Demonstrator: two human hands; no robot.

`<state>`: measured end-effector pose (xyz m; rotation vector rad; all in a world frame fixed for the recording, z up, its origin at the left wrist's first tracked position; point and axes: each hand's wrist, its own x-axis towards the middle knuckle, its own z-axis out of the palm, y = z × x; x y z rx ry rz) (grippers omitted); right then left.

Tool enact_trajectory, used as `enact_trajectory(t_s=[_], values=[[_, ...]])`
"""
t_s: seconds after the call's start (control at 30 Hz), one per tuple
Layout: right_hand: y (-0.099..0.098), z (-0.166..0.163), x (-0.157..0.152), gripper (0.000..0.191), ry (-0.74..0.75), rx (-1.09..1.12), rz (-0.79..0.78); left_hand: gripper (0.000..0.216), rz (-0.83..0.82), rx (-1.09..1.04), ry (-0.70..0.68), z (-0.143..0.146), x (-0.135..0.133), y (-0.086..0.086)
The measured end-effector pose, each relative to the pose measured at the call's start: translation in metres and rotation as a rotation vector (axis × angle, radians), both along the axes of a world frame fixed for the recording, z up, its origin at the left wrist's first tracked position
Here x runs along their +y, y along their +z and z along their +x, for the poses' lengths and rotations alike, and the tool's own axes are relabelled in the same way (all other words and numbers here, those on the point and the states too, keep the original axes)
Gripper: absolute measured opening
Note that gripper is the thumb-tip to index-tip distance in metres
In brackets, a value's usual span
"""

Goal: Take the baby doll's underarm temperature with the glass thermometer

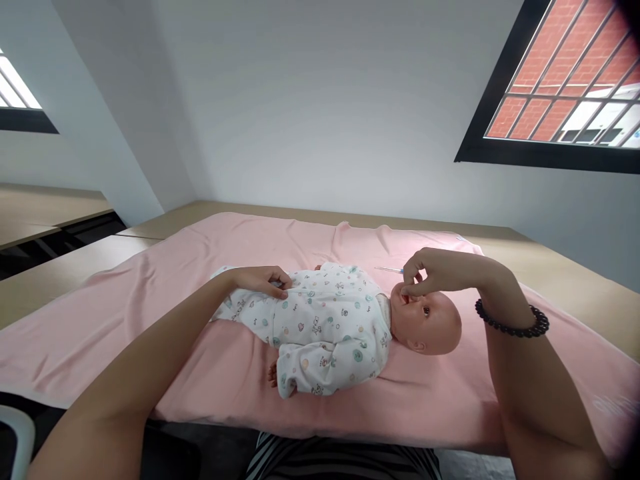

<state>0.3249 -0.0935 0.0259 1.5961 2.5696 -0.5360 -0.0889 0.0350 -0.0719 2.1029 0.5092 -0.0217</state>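
Observation:
A baby doll (427, 327) lies on its back, head to the right, in a white patterned outfit (320, 313). My left hand (265, 280) rests on the lower part of this outfit, fingers curled and thumb close to them, with fabric at the fingertips. At the doll's face, my right hand (433, 270) is bent down in a pinch, its thumb by the mouth and nose. Whatever lies between those fingertips is hidden. A thin white-and-blue stick (389, 269), thermometer-like, shows just left of the right hand's fingers; whether they touch it I cannot tell.
A pink blanket (200, 373) with wrinkles covers much of the wooden table (565, 287). Behind it stands a white wall (325, 120) with a barred window (565, 87) at upper right. Another table (45, 200) is at the left. A dark bead bracelet (515, 327) circles my right wrist.

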Motion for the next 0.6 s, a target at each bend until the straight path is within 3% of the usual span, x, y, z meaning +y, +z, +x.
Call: enact_trajectory(t_s=[0.6], values=[[0.0,0.017,0.01,0.035,-0.057,0.03,-0.088,0.031,0.026,0.025,-0.066,-0.003,0.003,-0.001]])
